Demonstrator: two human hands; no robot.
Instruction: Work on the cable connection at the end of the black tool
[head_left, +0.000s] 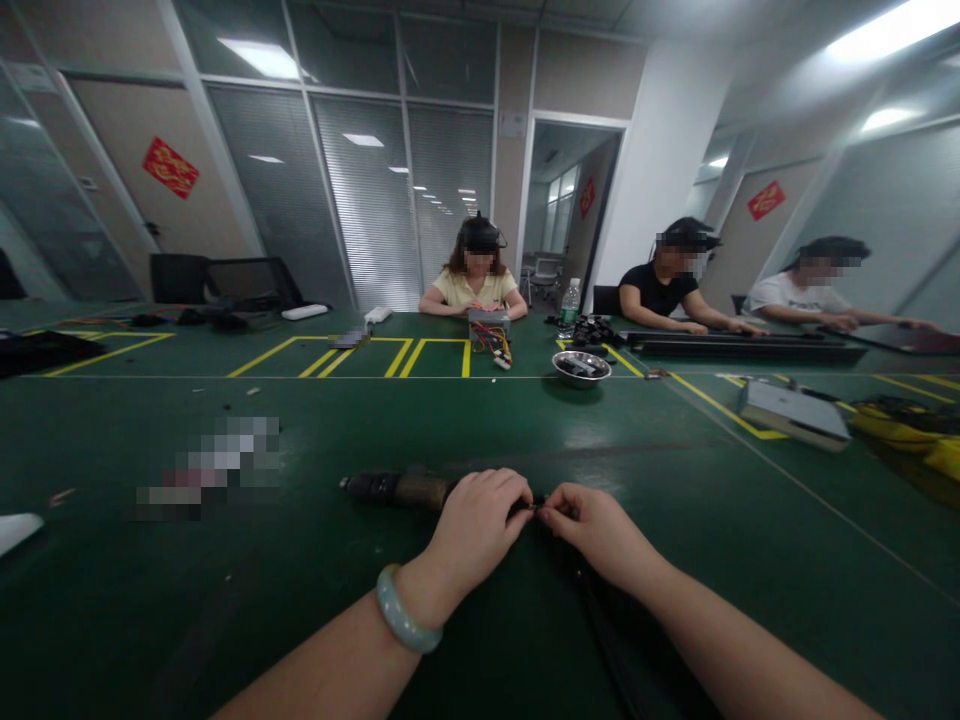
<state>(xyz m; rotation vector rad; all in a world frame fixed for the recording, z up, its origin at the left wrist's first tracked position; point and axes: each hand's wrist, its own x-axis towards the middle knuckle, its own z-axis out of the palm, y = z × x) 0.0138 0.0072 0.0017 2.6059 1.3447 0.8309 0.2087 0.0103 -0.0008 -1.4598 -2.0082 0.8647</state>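
My left hand point(484, 515) and my right hand point(600, 530) meet at the middle of the green table, fingertips almost touching. Both are closed in a pinch around a tiny dark piece point(535, 507), too small to name. A light-green bangle point(405, 610) circles my left wrist. Behind that hand lies a dark cylindrical tool point(397, 490) with a narrow tip pointing left; my hand hides its right end. Below my right hand, a thin black cable or rod point(600, 620) runs toward the table's near edge, partly in shadow.
A metal bowl point(581, 368) with small parts stands ahead. Beyond it are a water bottle point(571, 303) and a wired metal box point(489, 325). A silver box point(795, 412) lies at right, beside yellow-and-black material point(907, 435). Three other people sit across the green table point(315, 620).
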